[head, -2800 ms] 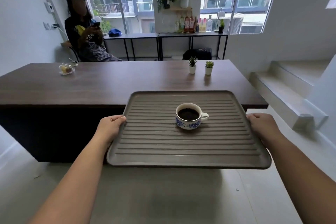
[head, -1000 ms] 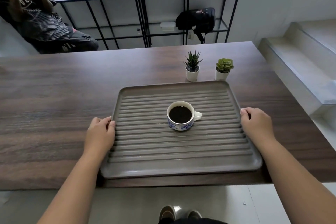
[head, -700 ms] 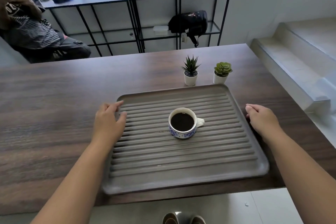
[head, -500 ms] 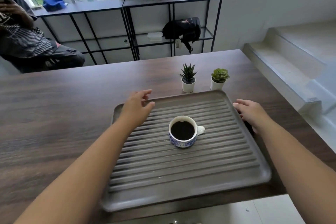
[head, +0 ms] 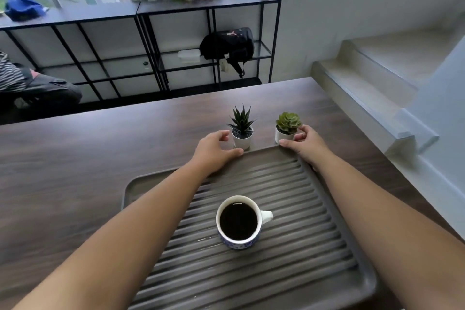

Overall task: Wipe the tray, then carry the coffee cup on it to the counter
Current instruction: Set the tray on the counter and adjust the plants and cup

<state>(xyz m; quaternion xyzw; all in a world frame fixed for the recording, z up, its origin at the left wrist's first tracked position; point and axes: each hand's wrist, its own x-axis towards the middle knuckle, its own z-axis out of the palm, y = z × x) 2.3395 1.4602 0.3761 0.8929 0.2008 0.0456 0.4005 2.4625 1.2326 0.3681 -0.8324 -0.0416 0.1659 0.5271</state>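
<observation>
The grey ribbed tray (head: 289, 272) lies on the dark wooden counter (head: 75, 171). A white cup with a blue pattern (head: 239, 223), full of black coffee, stands near the tray's middle, handle to the right. Both arms stretch over the tray to its far edge. My left hand (head: 214, 150) is cupped at the left side of the spiky plant's white pot (head: 242, 137), a small gap showing between fingers and pot. My right hand (head: 303, 142) has thumb and fingers around the rosette succulent's pot (head: 283, 134).
The two small pots stand just beyond the tray's far edge. Behind the counter is a black metal shelf (head: 151, 40) with bottles on top and a black bag (head: 226, 44). A seated person (head: 30, 85) is at the far left. Steps (head: 377, 70) rise on the right.
The tray was carried to the counter and set down. Both hands let go of its sides and moved forward to the two plant pots.
</observation>
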